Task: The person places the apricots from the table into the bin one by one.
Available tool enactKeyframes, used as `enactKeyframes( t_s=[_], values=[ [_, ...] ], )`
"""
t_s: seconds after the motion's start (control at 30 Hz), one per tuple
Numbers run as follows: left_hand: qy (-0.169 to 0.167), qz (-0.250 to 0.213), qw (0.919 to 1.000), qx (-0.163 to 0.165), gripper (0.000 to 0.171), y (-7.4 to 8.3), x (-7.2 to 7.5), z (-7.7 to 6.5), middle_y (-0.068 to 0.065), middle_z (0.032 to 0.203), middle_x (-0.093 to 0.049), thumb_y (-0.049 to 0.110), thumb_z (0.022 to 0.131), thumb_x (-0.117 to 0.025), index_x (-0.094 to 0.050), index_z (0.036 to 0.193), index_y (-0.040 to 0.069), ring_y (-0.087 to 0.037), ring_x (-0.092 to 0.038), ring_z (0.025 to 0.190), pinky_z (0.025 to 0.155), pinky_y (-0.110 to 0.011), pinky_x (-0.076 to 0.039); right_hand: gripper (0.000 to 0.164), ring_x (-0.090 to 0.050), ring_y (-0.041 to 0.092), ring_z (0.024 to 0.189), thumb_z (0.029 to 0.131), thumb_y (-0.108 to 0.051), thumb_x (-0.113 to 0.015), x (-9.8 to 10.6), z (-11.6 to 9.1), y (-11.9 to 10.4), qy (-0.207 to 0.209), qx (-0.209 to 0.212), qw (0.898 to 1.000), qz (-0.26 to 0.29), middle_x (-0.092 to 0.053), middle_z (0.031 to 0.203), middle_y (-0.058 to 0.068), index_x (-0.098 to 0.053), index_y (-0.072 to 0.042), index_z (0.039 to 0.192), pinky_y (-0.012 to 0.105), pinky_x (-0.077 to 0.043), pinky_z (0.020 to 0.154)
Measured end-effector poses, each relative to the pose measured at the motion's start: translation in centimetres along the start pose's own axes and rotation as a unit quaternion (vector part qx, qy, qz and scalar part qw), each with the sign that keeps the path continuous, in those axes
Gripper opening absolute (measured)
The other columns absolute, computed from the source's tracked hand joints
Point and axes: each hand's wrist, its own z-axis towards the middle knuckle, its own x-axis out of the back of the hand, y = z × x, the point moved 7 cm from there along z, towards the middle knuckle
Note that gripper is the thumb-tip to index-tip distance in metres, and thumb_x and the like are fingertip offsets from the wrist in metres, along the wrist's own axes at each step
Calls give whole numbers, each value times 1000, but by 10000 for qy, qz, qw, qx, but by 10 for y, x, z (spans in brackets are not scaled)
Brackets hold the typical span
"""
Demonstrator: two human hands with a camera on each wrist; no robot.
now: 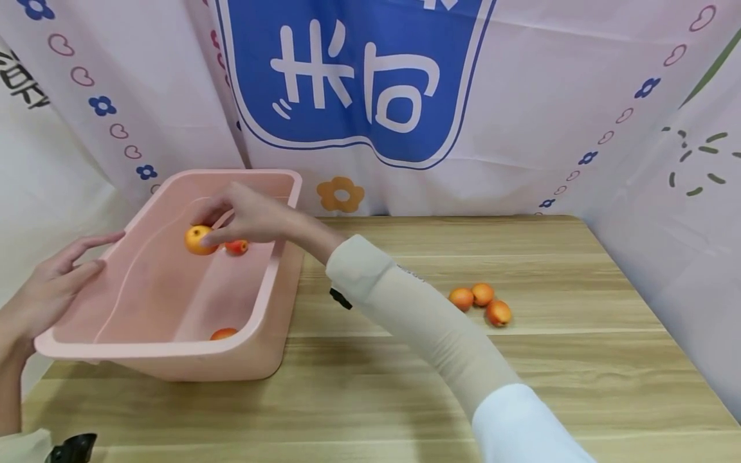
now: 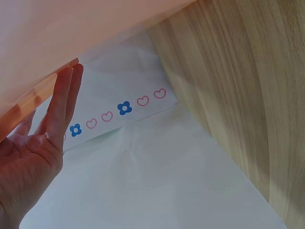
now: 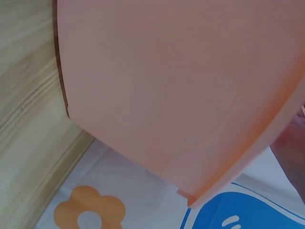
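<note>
A pink plastic tub point(image 1: 271, 283) stands at the left of the wooden table. My right hand point(image 1: 246, 209) is inside its opening, pinching a small, round, yellow-orange fruit point(image 1: 197, 239) between thumb and fingers. Behind that hand lies a red-orange fruit point(image 1: 237, 247) in the tub, and another orange fruit point(image 1: 223, 334) shows near the front wall, partly hidden by the rim. My left hand point(image 1: 54, 289) rests with extended fingers point(image 2: 59, 100) against the tub's left rim. In the right wrist view, the tub's outer wall point(image 3: 157, 86) hides most of my right hand.
Three small orange fruits point(image 1: 482, 294) point(image 1: 461, 299) point(image 1: 498, 313) sit close together on the table point(image 1: 538, 379), right of the tub. White printed cloth point(image 1: 521, 128) hangs behind the table and along both sides.
</note>
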Motion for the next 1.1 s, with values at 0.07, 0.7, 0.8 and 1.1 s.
enactKeyframes(
  t_s=[0.07,0.7,0.8,1.1],
  values=[
    [-4,-10,10000,52,47,0,0,0,26,96,-69,15,114,-36,-54,130,55,-19,-71,56,47,-30,-57,32,-67,12,105,93,-7,-78,-3,5,-1,-43,40,10000,-51,-75,113,6,-73,-2,124,11,-53,88],
    [13,70,9999,80,47,-1,1,-1,23,92,-70,16,114,-35,-52,132,55,-17,-71,57,48,-29,-57,30,-65,10,86,94,-11,-78,-34,42,0,-244,-594,9964,-550,-74,105,0,-75,-9,123,13,-55,77],
    [44,62,10000,-19,47,-2,2,0,24,94,-70,14,113,-37,-54,132,54,-14,-71,59,48,-28,-57,33,-65,9,88,93,-13,-79,-37,44,5,-234,-893,9937,-637,-72,108,-2,-74,-11,125,12,-55,77],
    [84,120,9999,-35,47,-3,3,1,27,98,-68,14,113,-38,-54,133,54,-13,-70,59,48,-27,-56,27,-65,10,86,93,-16,-79,-42,51,13,-310,-1141,9858,-1193,-71,110,-3,-77,-15,120,11,-55,72]
  ],
)
